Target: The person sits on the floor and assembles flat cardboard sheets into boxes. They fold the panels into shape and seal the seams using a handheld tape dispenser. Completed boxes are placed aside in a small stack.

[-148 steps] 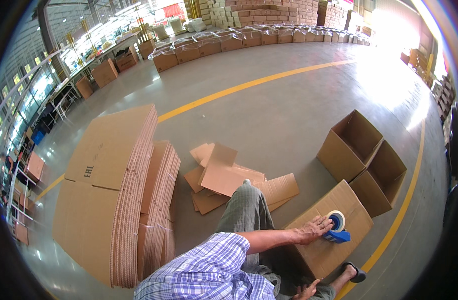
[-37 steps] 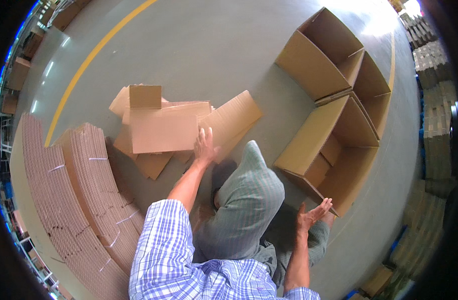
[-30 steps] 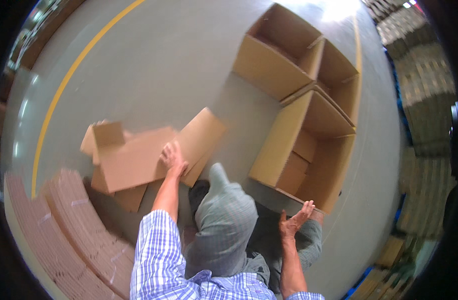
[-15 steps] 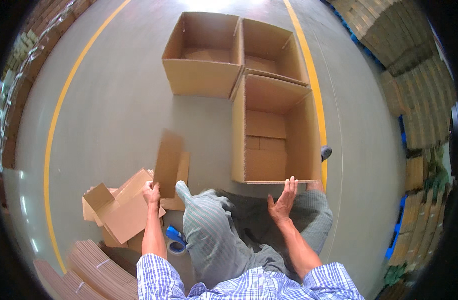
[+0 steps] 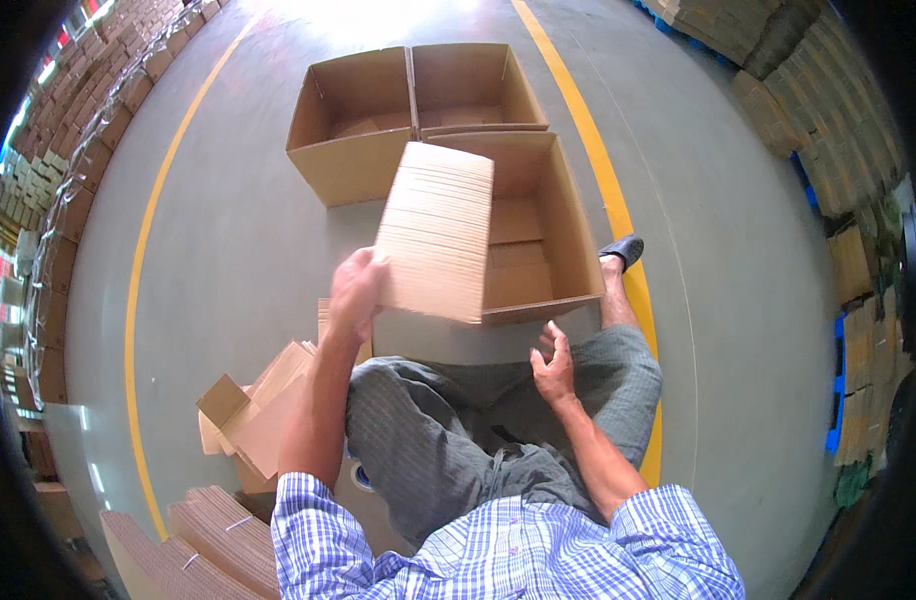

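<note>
My left hand (image 5: 356,290) grips a flat cardboard sheet (image 5: 436,235) by its lower left edge. The sheet is raised in front of the nearest open cardboard box (image 5: 568,225) and covers part of its left side. Two more open boxes stand behind, a left one (image 5: 353,165) and a right one (image 5: 478,85), sides nearly touching. Over my lap, just short of the nearest box's front edge, my right hand (image 5: 554,368) holds nothing, its fingers apart and somewhat bent.
Loose cardboard pieces (image 5: 268,410) lie left of my knee, with a tape roll (image 5: 360,476) partly hidden beside my leg. Bundled flat cardboard (image 5: 213,535) is stacked at lower left. Yellow floor lines (image 5: 150,260) run along both sides; stacked cardboard (image 5: 838,130) stands at right.
My left hand has lifted the cardboard sheet from beside the loose pieces up and right, toward the nearest box. My right hand has drawn back from that box's front edge.
</note>
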Demonstrator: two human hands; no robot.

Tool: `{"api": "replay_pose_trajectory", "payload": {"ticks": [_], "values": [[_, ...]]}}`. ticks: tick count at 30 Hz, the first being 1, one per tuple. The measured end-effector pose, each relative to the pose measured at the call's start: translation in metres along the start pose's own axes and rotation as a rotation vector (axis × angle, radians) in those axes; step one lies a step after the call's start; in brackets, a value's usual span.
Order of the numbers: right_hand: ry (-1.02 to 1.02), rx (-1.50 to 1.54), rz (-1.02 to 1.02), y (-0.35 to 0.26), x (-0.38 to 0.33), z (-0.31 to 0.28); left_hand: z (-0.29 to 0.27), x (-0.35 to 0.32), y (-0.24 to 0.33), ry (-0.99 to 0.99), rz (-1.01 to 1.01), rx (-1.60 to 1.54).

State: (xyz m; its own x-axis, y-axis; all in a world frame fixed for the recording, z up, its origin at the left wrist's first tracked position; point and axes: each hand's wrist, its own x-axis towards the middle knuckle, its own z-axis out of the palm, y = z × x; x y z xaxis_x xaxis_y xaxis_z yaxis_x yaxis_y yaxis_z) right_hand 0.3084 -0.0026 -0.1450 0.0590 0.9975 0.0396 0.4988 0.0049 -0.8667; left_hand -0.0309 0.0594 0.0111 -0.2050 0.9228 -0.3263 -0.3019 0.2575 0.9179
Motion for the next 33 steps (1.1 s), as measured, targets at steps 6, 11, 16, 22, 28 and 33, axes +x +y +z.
{"api": "replay_pose_trajectory", "payload": {"ticks": [6,11,16,22,28,33], "values": [[-0.213,0.223,0.317,0.035,-0.045,-0.015,0.064,0.037,-0.033,-0.031,-0.060,0.170],[0.009,0.265,0.342,0.036,-0.008,-0.031,0.054,0.024,-0.074,-0.130,0.278,1.301],[0.385,0.354,0.348,0.036,0.096,-0.057,0.058,0.023,-0.098,-0.026,0.116,1.216],[0.464,0.144,0.095,0.013,0.106,-0.039,0.059,0.026,-0.136,0.000,-0.111,0.827],[0.395,0.160,-0.141,-0.052,0.028,-0.019,0.001,0.024,-0.140,0.191,-0.162,0.509],[0.385,0.239,-0.145,-0.060,0.024,-0.032,-0.021,0.016,-0.141,0.105,-0.242,0.400]]}}
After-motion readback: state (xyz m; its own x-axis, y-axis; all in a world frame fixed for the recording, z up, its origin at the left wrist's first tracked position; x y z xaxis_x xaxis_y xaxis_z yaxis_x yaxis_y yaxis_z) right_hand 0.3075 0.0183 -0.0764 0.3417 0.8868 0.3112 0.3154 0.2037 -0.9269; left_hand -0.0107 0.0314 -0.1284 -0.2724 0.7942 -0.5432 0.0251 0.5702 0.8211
